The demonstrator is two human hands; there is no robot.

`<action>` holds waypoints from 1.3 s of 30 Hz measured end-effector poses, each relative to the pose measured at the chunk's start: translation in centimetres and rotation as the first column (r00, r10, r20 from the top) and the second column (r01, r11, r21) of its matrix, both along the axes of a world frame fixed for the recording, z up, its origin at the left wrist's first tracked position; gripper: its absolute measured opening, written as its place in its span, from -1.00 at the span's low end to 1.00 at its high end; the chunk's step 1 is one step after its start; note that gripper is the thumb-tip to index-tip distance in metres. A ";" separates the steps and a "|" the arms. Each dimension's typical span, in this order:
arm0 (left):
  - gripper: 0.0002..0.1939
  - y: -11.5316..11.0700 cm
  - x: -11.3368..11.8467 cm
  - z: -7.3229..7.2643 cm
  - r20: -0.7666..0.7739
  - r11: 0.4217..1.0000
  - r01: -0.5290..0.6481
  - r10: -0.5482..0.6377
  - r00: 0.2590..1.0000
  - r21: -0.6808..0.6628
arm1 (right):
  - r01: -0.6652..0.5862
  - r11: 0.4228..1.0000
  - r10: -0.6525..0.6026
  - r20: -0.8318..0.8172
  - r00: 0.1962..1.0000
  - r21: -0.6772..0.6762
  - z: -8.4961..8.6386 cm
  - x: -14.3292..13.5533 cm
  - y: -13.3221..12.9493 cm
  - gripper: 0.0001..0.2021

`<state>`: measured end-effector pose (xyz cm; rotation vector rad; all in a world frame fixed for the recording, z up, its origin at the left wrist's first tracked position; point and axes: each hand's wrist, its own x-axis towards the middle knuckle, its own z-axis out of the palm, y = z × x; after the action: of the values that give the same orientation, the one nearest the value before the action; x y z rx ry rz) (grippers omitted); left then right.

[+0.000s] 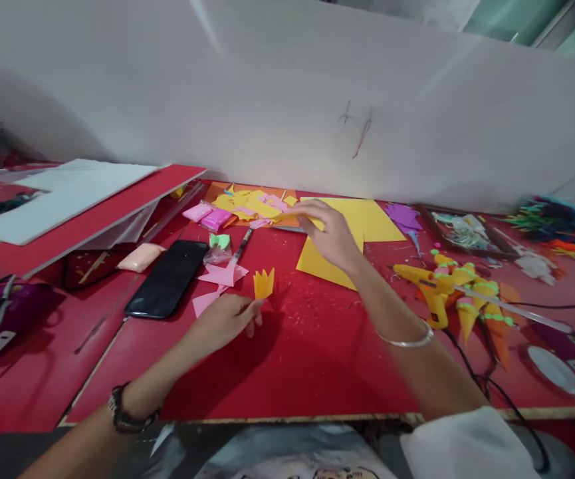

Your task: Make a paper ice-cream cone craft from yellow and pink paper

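Note:
My left hand (234, 318) pinches a small yellow paper piece (264, 285) with a zigzag, crown-like top edge and holds it upright above the red table. Farther forward, my right hand (328, 233) reaches over the yellow sheets with its fingers bent together. A thin yellow paper scrap (288, 213) shows at its fingertips and appears pinched there. Just beyond lies a pile of yellow and pink paper scraps (247, 201). Under the right hand are a large yellow sheet (377, 219) and a smaller yellow sheet (324, 266). Pink paper cutouts (222, 274) lie beside my left hand.
Left of my left hand are a black phone (167, 279), a peach packet (140, 257) and pink packets (216, 218). On the right lie a yellow glue gun (429, 286) with a cord, several decorated yellow cones (469, 313), purple paper (405, 218) and a tray (466, 231).

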<state>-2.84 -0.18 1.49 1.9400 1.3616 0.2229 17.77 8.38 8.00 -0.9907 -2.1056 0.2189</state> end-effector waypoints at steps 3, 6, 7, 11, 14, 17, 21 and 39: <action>-0.47 0.4 0.0 0.2 -0.381 0.970 0.040 0.056 0.923 0.239 | 0.008 1.000 -0.007 0.028 1.000 -0.015 -0.4 2.3 -3.8 -0.68; -0.48 0.3 0.1 0.5 -0.534 0.930 0.101 0.111 0.838 0.353 | 0.022 0.991 -0.002 0.146 0.989 -0.132 -2.6 4.4 -7.3 -0.57; -0.48 0.1 0.0 0.7 -0.545 0.926 0.111 0.112 0.831 0.360 | 0.025 0.983 0.006 0.171 0.985 -0.180 -3.5 5.0 -8.3 -0.57; -0.53 0.3 -1.7 1.9 -0.519 0.931 0.069 0.137 0.844 0.359 | 0.105 0.931 -0.022 0.235 0.972 -0.348 -6.6 6.6 -11.5 -0.56; -0.67 1.7 -4.6 2.1 -0.435 0.843 -0.001 0.278 0.857 0.538 | 0.151 0.901 -0.067 0.213 0.975 -0.407 -7.8 7.0 -13.0 -0.54; -0.46 3.6 -7.6 1.4 -0.483 0.784 -0.044 0.424 0.766 0.619 | 0.146 0.894 -0.072 0.186 0.980 -0.423 -8.5 6.9 -13.8 -0.55; -0.35 5.4 -9.3 0.1 -0.579 0.869 -0.101 0.405 0.707 0.484 | 0.099 0.888 -0.017 0.182 0.983 -0.449 -9.4 6.4 -14.0 -0.57; -0.53 1.6 -1.7 1.1 -0.447 0.745 0.376 -0.117 0.887 0.551 | 0.075 0.883 0.074 0.295 0.953 -0.464 -9.1 6.2 -14.1 -0.58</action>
<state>-4.55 1.37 2.54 2.8409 1.3444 0.1787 23.97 -5.72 -1.11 -1.3824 -2.3905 0.6401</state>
